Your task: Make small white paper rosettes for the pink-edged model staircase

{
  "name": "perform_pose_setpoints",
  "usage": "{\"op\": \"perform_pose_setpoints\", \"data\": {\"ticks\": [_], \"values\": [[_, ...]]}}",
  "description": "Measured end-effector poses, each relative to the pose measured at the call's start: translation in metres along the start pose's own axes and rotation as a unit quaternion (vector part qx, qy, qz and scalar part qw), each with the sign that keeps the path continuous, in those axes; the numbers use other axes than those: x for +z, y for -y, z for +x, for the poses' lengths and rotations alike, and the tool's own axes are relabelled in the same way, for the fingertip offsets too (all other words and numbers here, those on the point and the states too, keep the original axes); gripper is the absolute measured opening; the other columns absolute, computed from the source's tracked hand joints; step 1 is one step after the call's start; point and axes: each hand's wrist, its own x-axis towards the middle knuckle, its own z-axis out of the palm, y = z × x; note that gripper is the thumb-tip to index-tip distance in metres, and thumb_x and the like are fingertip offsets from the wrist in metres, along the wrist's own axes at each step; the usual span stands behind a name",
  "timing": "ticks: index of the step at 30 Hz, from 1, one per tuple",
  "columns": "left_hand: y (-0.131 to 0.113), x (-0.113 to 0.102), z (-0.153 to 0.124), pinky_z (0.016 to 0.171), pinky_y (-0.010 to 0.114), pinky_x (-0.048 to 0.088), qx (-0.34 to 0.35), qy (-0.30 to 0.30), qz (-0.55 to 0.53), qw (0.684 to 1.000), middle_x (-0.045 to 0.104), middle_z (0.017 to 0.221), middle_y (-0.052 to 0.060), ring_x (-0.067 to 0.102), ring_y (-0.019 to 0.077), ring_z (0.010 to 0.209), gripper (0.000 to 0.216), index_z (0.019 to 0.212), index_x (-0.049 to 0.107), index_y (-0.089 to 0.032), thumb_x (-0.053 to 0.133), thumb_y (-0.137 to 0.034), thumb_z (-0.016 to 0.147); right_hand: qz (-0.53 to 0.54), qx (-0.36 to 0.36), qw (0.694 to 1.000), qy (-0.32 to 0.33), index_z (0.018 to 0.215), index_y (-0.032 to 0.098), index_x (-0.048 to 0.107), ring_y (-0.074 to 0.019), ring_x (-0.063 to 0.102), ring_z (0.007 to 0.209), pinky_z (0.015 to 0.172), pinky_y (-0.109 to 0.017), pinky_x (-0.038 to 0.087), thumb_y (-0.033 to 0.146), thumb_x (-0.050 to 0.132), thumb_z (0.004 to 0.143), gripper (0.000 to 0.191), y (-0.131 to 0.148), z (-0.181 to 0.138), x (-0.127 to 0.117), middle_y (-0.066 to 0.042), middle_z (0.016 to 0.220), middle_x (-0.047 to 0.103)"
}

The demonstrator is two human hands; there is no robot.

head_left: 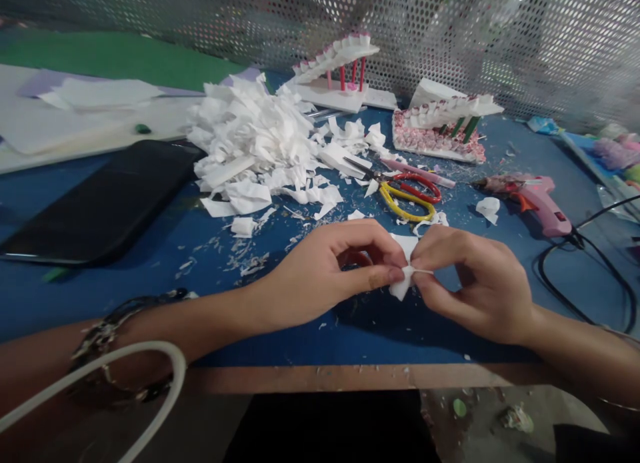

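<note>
Between both hands, above the blue tabletop, is a small piece of white tissue paper [401,288], pinched narrow at its middle. My left hand [340,266] closes thumb and forefinger on its left side. From the other side my right hand [467,280] pinches its twisted end, fingers curled. Just beyond the hands lies a pair of scissors [407,206] with red and yellow handles, blades pointing left. A pink pen-like stick [425,173] rests behind the handles. A large heap of torn white paper [255,140] spreads to the left of the scissors.
A black phone-like slab [105,200] lies at left. On the right are a pink glue gun [543,200] and its black cable [543,266]. Two small white paper models [345,53] [440,126] stand near the perforated metal screen [425,36]. A white cable [165,346] loops at lower left.
</note>
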Motion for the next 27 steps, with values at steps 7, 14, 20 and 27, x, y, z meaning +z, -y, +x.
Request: {"op": "perform_pose_setpoints", "data": {"ticks": [7, 14, 20, 27], "values": [[0.0012, -0.0046, 0.0008, 0.065, 0.017, 0.044, 0.029, 0.044, 0.023, 0.998, 0.056, 0.073, 0.000, 0.054, 0.0097, 0.069, 0.009, 0.070, 0.064, -0.017, 0.062, -0.024, 0.075, 0.097, -0.008, 0.994, 0.040, 0.080, 0.020, 0.050, -0.0095, 0.053, 0.066, 0.059, -0.025, 0.046, 0.003, 0.052, 0.074, 0.018, 0.0000, -0.0017, -0.0038, 0.001, 0.072, 0.054], [0.0025, -0.0012, 0.0008, 0.060, 0.017, 0.043, 0.003, 0.026, -0.040, 0.999, 0.058, 0.067, -0.002, 0.053, 0.0084, 0.064, 0.005, 0.068, 0.062, -0.016, 0.062, -0.018, 0.073, 0.092, -0.002, 0.995, 0.040, 0.079, 0.018, 0.051, -0.0086, 0.053, 0.067, 0.060, -0.025, 0.046, 0.002, 0.052, 0.075, 0.017, -0.0005, 0.0001, -0.0044, 0.000, 0.074, 0.056], [0.0052, 0.0019, 0.0003, 0.057, 0.015, 0.043, -0.027, 0.007, -0.092, 0.995, 0.055, 0.067, -0.002, 0.052, 0.0072, 0.063, 0.008, 0.073, 0.058, -0.016, 0.065, -0.021, 0.072, 0.078, -0.017, 0.997, 0.024, 0.080, 0.018, 0.054, -0.0096, 0.055, 0.071, 0.064, -0.026, 0.047, 0.002, 0.054, 0.075, 0.016, -0.0022, 0.0016, -0.0030, 0.001, 0.073, 0.058], [0.0059, 0.0034, 0.0010, 0.058, 0.016, 0.045, -0.014, -0.030, -0.057, 0.998, 0.058, 0.069, -0.001, 0.053, 0.0077, 0.063, 0.009, 0.071, 0.059, -0.014, 0.064, -0.022, 0.073, 0.042, 0.002, 0.999, -0.013, 0.074, 0.018, 0.050, -0.0093, 0.055, 0.066, 0.060, -0.025, 0.046, 0.003, 0.054, 0.073, 0.015, -0.0018, 0.0019, 0.0020, 0.002, 0.069, 0.056]]}}
